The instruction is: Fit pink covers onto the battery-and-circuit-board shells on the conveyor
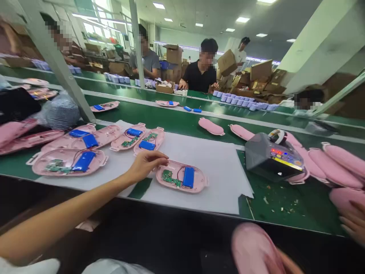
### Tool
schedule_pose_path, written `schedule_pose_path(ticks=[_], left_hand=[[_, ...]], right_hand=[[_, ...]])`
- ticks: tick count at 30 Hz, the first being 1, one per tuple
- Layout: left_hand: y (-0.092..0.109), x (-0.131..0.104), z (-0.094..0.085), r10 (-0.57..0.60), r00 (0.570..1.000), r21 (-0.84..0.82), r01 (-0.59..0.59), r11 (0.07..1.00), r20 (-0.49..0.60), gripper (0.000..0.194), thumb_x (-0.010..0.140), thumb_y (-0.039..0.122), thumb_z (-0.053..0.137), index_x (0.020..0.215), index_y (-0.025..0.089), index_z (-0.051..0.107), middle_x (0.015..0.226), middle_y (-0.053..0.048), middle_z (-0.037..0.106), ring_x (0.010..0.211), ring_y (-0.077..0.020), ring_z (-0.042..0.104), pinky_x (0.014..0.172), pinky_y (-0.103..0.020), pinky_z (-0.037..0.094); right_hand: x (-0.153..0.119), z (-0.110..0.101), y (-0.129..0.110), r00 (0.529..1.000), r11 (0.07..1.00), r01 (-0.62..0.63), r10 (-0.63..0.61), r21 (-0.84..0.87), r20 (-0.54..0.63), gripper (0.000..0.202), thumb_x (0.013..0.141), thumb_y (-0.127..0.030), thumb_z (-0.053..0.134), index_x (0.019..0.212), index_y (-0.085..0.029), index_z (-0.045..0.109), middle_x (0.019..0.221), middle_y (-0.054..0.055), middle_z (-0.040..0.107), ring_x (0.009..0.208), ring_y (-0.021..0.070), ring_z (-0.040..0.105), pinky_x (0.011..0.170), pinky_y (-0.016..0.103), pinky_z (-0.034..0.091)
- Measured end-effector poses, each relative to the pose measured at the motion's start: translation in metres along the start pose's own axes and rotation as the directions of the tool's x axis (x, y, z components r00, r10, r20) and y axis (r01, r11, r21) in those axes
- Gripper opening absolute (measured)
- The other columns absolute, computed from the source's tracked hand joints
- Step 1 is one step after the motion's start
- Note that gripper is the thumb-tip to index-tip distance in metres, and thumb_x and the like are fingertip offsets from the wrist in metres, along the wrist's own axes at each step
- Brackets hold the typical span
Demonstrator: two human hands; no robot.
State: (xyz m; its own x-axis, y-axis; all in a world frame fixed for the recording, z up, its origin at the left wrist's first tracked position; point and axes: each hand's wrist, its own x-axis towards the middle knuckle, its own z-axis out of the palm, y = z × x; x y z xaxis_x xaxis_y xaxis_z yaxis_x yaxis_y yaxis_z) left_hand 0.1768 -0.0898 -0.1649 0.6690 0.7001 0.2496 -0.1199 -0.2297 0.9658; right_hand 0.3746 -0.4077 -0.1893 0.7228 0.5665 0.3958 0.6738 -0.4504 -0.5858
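My left hand (145, 164) has its thumb and fingertips pressed together at the upper left rim of an open pink shell (203, 182); anything between them is too small to tell. Inside that shell lie a green circuit board (168, 177) and a blue battery (188, 177), joined by thin wires. At the bottom right edge, my right hand (286, 263) grips another pink shell (251, 245), blurred and held off the table's front edge. White sheeting (219, 160) lies beneath the open shell.
Several open shells with blue batteries (82, 161) spread over the left. A black device with a lit display (268, 158) stands right of the sheet, near closed pink shells (333, 167). Another person's hand (353, 220) touches a shell far right. People sit across the belt.
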Motion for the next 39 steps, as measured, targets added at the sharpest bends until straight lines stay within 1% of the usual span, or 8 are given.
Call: schedule_pose_path(ticks=[7, 12, 18, 21, 25, 30, 35, 39], left_hand=[[0.015, -0.012, -0.010, 0.000, 0.999, -0.020, 0.000, 1.000, 0.041, 0.016, 0.081, 0.029, 0.069, 0.080, 0.013, 0.073, 0.070, -0.005, 0.074, 0.065, -0.0139, 0.068, 0.061, -0.022, 0.055], [0.013, -0.015, -0.006, -0.001, 1.000, -0.054, 0.001, 0.999, 0.005, 0.016, 0.086, 0.028, 0.062, 0.084, 0.013, 0.069, 0.070, -0.003, 0.071, 0.062, -0.0127, 0.067, 0.061, -0.023, 0.055], [0.021, -0.020, -0.003, 0.150, 0.987, 0.117, -0.155, 0.981, 0.055, 0.017, 0.093, 0.023, 0.054, 0.089, 0.014, 0.068, 0.069, -0.002, 0.068, 0.057, -0.0108, 0.065, 0.055, -0.019, 0.052], [0.024, -0.023, 0.001, 0.479, 0.878, 0.425, -0.434, 0.795, 0.000, 0.019, 0.095, 0.024, 0.054, 0.091, 0.018, 0.071, 0.082, -0.004, 0.066, 0.060, -0.0088, 0.058, 0.057, -0.019, 0.049], [0.019, -0.023, 0.008, 0.699, 0.712, 0.628, -0.514, 0.584, -0.067, 0.018, 0.095, 0.024, 0.057, 0.087, 0.020, 0.073, 0.092, -0.006, 0.060, 0.076, -0.0131, 0.056, 0.066, -0.025, 0.051], [0.006, -0.019, 0.008, 0.540, 0.841, 0.337, -0.497, 0.799, -0.041, 0.020, 0.097, 0.021, 0.051, 0.091, 0.017, 0.070, 0.120, -0.009, 0.055, 0.089, -0.0135, 0.063, 0.082, -0.030, 0.055], [0.011, -0.018, -0.001, 0.341, 0.922, 0.240, -0.378, 0.894, 0.183, 0.013, 0.091, 0.023, 0.063, 0.089, 0.016, 0.074, 0.113, -0.009, 0.059, 0.093, -0.0175, 0.062, 0.088, -0.031, 0.053], [0.014, -0.014, -0.004, 0.304, 0.948, 0.076, -0.311, 0.947, 0.091, 0.008, 0.086, 0.022, 0.069, 0.083, 0.018, 0.076, 0.115, -0.008, 0.058, 0.107, -0.0211, 0.059, 0.097, -0.036, 0.050]], right_hand=[[0.120, 0.085, -0.118, 0.879, 0.929, 0.285, -0.352, 0.237, 0.323, 0.043, 0.094, -0.052, 0.044, 0.103, -0.020, 0.071, 0.095, 0.006, 0.072, 0.081, 0.0195, 0.065, 0.074, 0.030, 0.050], [0.149, 0.121, -0.143, 0.947, 0.904, -0.055, -0.087, 0.423, 0.309, 0.051, 0.079, -0.062, 0.059, 0.093, -0.014, 0.068, 0.089, 0.008, 0.070, 0.077, 0.0190, 0.062, 0.069, 0.030, 0.048], [0.120, 0.112, -0.142, 0.919, 0.527, -0.394, 0.204, 0.753, 0.337, 0.058, 0.057, -0.050, 0.083, 0.096, -0.015, 0.057, 0.086, 0.005, 0.066, 0.075, 0.0170, 0.061, 0.063, 0.027, 0.051], [0.090, 0.104, -0.147, 0.989, 0.646, -0.151, 0.106, 0.748, 0.107, 0.043, 0.069, -0.041, 0.081, 0.095, -0.016, 0.056, 0.089, 0.004, 0.064, 0.082, 0.0155, 0.062, 0.068, 0.023, 0.051], [0.061, 0.103, -0.160, 0.995, 0.653, 0.029, 0.056, 0.757, -0.087, 0.032, 0.077, -0.031, 0.076, 0.098, -0.016, 0.058, 0.090, 0.004, 0.064, 0.082, 0.0131, 0.062, 0.072, 0.022, 0.052], [0.058, 0.112, -0.180, 0.975, 0.462, 0.007, 0.193, 0.887, -0.108, 0.046, 0.085, -0.029, 0.066, 0.128, -0.019, 0.051, 0.122, 0.011, 0.059, 0.103, 0.0212, 0.064, 0.080, 0.033, 0.057], [0.055, 0.125, -0.187, 0.957, 0.521, 0.054, 0.215, 0.852, -0.193, 0.050, 0.087, -0.030, 0.065, 0.132, -0.019, 0.046, 0.139, 0.014, 0.049, 0.123, 0.0282, 0.056, 0.100, 0.050, 0.051], [0.048, 0.133, -0.188, 0.938, 0.613, 0.126, 0.182, 0.780, -0.294, 0.050, 0.090, -0.032, 0.060, 0.136, -0.020, 0.042, 0.145, 0.014, 0.044, 0.131, 0.0290, 0.049, 0.106, 0.053, 0.047]])
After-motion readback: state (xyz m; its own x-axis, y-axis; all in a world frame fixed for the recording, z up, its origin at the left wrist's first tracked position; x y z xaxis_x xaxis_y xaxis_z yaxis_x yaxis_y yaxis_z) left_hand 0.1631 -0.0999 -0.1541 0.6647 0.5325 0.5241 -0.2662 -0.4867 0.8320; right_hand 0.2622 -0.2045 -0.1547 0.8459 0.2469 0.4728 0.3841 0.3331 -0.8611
